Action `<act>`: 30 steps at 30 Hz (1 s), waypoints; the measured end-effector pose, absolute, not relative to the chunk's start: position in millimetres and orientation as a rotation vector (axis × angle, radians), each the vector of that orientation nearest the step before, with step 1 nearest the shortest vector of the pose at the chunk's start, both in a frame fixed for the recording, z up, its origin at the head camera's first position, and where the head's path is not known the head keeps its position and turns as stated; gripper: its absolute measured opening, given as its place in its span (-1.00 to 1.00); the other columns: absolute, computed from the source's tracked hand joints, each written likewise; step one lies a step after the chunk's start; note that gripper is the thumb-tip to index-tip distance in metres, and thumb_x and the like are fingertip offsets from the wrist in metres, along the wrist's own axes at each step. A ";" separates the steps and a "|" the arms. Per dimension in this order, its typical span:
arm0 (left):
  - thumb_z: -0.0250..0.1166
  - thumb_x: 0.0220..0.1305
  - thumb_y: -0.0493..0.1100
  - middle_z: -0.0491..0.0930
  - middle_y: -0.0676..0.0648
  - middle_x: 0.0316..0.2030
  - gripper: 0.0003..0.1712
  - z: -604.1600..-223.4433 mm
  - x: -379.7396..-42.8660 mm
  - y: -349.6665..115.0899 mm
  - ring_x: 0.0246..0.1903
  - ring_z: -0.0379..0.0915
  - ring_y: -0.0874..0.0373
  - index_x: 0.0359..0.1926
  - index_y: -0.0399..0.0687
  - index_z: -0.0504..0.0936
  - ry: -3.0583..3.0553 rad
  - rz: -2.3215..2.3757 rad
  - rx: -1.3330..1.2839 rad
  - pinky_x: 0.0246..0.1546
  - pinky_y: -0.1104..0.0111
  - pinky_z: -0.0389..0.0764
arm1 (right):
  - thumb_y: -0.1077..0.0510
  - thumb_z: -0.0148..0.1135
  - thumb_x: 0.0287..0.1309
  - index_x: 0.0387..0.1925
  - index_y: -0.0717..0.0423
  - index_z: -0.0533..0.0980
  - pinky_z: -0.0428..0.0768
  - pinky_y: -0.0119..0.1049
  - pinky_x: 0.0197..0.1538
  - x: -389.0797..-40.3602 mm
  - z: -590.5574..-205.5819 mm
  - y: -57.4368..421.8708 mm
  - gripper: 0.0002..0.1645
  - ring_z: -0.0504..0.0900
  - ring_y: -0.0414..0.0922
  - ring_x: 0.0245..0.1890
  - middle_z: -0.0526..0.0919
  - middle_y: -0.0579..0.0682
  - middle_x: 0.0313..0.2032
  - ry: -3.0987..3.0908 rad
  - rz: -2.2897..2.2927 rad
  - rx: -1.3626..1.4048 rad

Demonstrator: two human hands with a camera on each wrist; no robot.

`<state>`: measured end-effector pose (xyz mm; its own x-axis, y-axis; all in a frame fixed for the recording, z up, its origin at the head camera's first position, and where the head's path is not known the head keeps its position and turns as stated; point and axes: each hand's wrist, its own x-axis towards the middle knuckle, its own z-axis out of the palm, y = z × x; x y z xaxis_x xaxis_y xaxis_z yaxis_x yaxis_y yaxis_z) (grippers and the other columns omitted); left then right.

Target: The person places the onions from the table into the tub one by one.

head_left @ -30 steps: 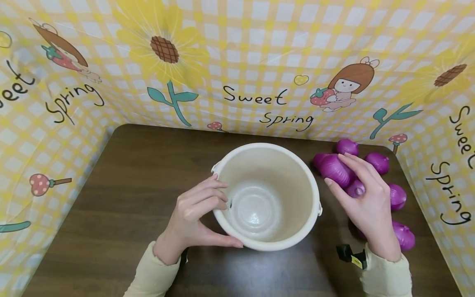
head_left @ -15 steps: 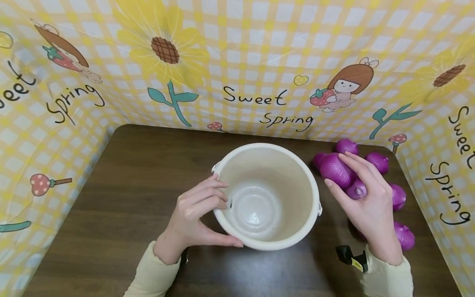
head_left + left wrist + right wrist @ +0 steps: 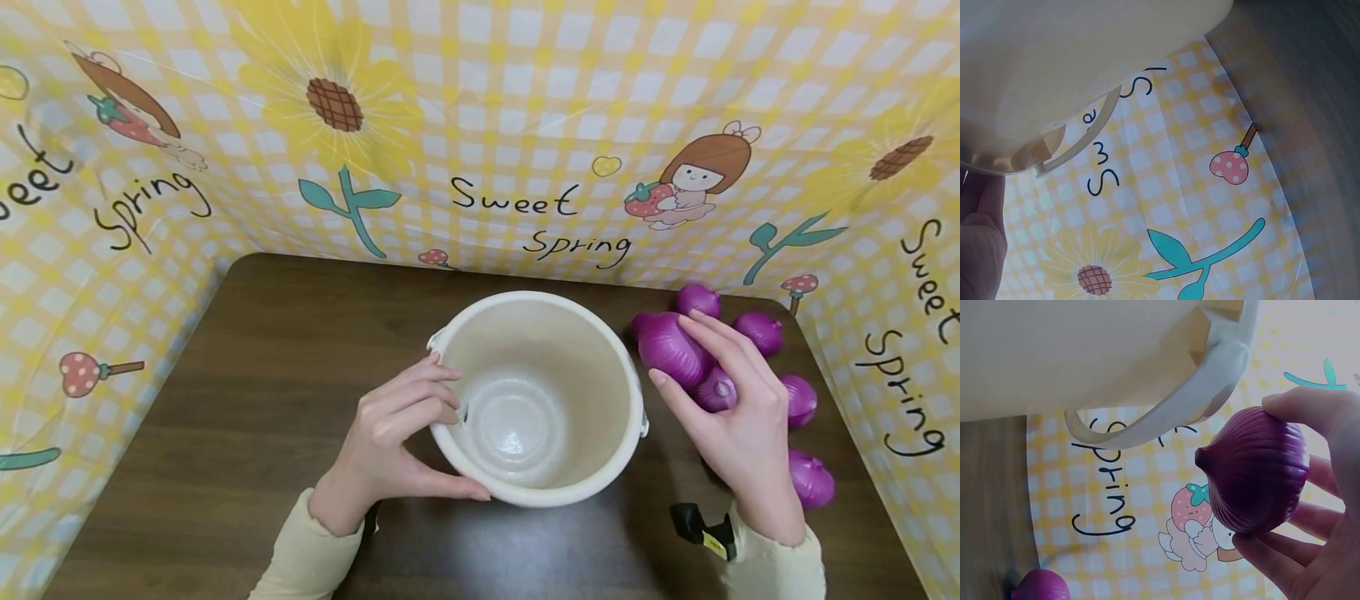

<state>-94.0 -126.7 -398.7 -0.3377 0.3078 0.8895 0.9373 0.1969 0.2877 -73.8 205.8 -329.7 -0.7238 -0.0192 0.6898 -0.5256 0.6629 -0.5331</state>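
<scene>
Onion (image 3: 675,350) sits in the right hand (image 3: 742,421), to the right of the bucket (image 3: 585,358) and outside it, above and partly over others of its kind. The right fingers pinch it, thumb on one side and fingertips on the opposite one. The left hand (image 3: 397,425) grips the bucket at its left: its fingers bend over the rim and its thumb lies along the near edge.

Between the held onion and the bucket's mouth stand the right rim and, just below it, the handle (image 3: 1147,428), which hangs outside the wall. The bucket is cream-coloured and upright, with a ringed round base showing inside. Loose onions (image 3: 759,333) lie around the right hand on the dark wooden surface (image 3: 300,333), by its right and far edges; the hand hides some, so I cannot give a sure count. Yellow checked cloth (image 3: 510,108) rises behind and on both sides, printed with sunflowers, strawberries and "Sweet Spring". A black device (image 3: 686,523) is at the right wrist, by a pale sleeve (image 3: 780,558).

In the right wrist view, the held onion is glossy deep purple, plump and finely ribbed, narrowing to a short stubby tip that points toward the bucket.
</scene>
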 end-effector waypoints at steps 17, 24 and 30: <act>0.69 -0.29 0.34 0.60 -0.02 -0.44 -0.27 -399.5 -93.8 -126.1 -0.19 0.66 -0.12 -0.53 -0.12 0.51 -1.780 -1.142 -1.164 0.15 -0.15 0.55 | -0.11 0.51 0.15 0.08 0.31 0.64 0.44 -0.35 0.33 -70.3 -318.5 195.7 -0.35 0.56 0.06 0.20 0.63 0.27 0.11 -2.180 1.059 0.498; 0.69 -0.30 0.35 0.60 -0.02 -0.44 -0.27 -399.1 -94.2 -126.1 -0.19 0.66 -0.12 -0.54 -0.12 0.51 -1.780 -1.137 -1.164 0.15 -0.14 0.56 | -0.24 0.44 0.19 0.08 0.32 0.64 0.46 -0.33 0.32 -73.3 -313.8 192.7 -0.27 0.56 0.08 0.20 0.63 0.27 0.12 -2.172 1.068 0.540; 0.69 -0.32 0.35 0.60 -0.01 -0.43 -0.26 -398.9 -94.2 -126.0 -0.19 0.66 -0.12 -0.53 -0.12 0.51 -1.781 -1.139 -1.164 0.15 -0.15 0.56 | -0.25 0.42 0.20 0.08 0.32 0.63 0.46 -0.31 0.33 -76.2 -313.1 191.1 -0.26 0.56 0.10 0.20 0.63 0.26 0.12 -2.174 1.074 0.576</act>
<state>-94.2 -126.0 -398.9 -0.3404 0.3073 0.8886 0.9356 0.2047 0.2876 -76.2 191.1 -313.1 -0.7006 -0.1017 0.7062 -0.6228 0.5703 -0.5357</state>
